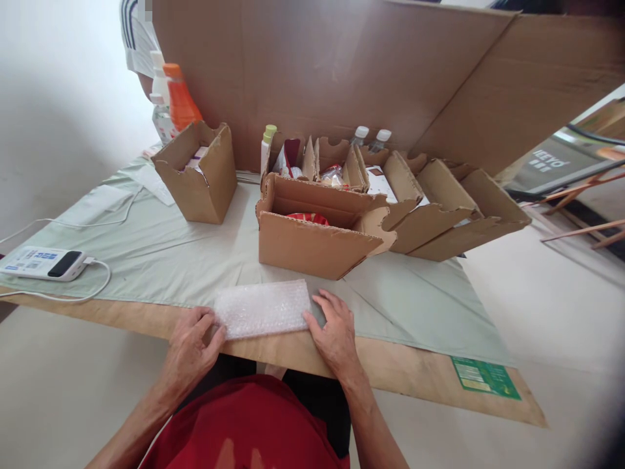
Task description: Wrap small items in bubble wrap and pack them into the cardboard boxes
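Observation:
A flat, rectangular piece of clear bubble wrap point(263, 307) lies at the table's front edge, right before me. Whether anything is inside it I cannot tell. At its left end rests my left hand point(193, 342), fingers loosely bent, with a gap between thumb and forefinger and the thumb against the wrap's near corner. My right hand point(334, 329) is at the other end, fingers spread and the thumb touching the right edge. Just behind the wrap stands a long cardboard box point(312, 244) with something red and shiny inside.
Several open cardboard boxes point(439, 228) stand in a row at the back right. Another box point(202, 185) is at the left, near an orange bottle point(181, 98). A white power bank point(43, 263) with a cable lies far left. Behind rises a cardboard panel point(312, 65); a person's sleeve point(137, 39) shows beside it.

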Motion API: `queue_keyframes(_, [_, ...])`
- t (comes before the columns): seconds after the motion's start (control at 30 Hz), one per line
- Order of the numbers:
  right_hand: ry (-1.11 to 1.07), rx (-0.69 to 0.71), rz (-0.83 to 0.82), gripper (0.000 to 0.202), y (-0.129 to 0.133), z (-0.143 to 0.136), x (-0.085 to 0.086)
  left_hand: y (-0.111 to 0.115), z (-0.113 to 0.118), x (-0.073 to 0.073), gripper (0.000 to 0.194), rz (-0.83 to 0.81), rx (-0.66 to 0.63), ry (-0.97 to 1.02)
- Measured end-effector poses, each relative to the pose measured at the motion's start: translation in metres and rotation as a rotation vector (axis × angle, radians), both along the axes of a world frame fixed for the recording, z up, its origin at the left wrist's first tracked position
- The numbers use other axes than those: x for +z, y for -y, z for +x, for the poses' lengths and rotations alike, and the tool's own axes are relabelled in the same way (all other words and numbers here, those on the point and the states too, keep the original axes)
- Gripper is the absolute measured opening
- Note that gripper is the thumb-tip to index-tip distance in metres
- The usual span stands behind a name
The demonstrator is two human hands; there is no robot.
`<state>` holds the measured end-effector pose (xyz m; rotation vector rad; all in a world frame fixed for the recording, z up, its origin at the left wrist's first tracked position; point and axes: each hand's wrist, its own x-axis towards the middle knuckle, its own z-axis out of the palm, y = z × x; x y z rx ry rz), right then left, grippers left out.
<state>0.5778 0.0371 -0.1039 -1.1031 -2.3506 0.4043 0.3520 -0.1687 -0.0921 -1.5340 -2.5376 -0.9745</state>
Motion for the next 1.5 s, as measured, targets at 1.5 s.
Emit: queue_keyframes(1.5, [-0.358, 0.143, -0.462, 0.059, 0.064, -0.009, 0.0, -0.091, -0.057, -0.003, 0.03, -0.048, -0.026, 0.131])
